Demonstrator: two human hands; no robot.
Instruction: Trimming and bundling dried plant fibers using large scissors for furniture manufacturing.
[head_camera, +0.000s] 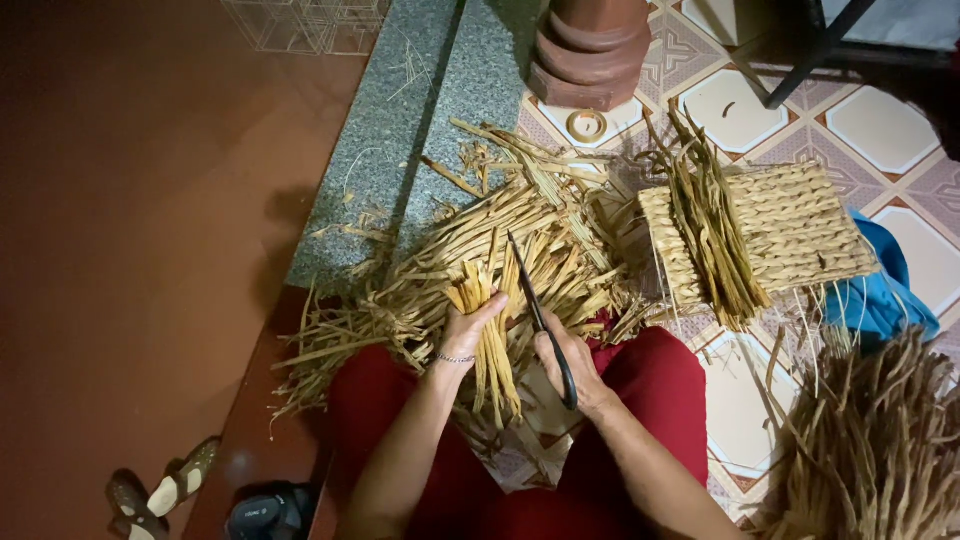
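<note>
My left hand (468, 330) grips a small bundle of dried straw-coloured stalks (487, 330), holding it upright over my lap. My right hand (572, 365) holds black scissors (537, 310), their blades pointing up and away beside the bundle's top end. A loose pile of the same dried stalks (470, 240) lies on the floor just beyond both hands. My legs in red trousers (660, 385) frame the hands.
A woven straw mat (800, 225) with a sheaf of stalks across it lies to the right. Blue cloth (885, 295) sits beside it. A big stalk heap (880, 450) fills the lower right. A brown column base (590, 50) and grey stone step (400, 130) stand ahead. Sandals (160, 490) rest lower left.
</note>
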